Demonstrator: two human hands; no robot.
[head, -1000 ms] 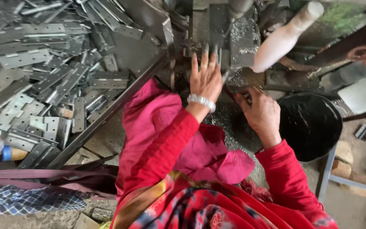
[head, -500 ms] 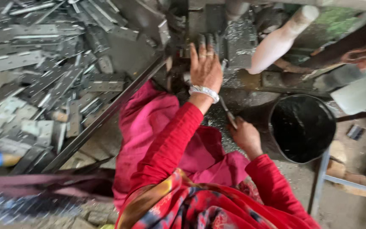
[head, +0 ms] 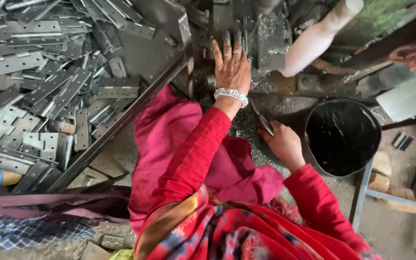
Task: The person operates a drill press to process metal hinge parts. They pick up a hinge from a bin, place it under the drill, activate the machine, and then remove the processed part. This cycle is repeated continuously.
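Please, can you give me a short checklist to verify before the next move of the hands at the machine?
1. Left hand flat against the machine: ok.
2. Right hand grips a metal strip: ok.
3. Fingers clear of moving parts: cannot tell, the fingertips are up against the machine.
4. Bucket apart from the right hand: ok.
5. Hinges in the tray, to the left: ok.
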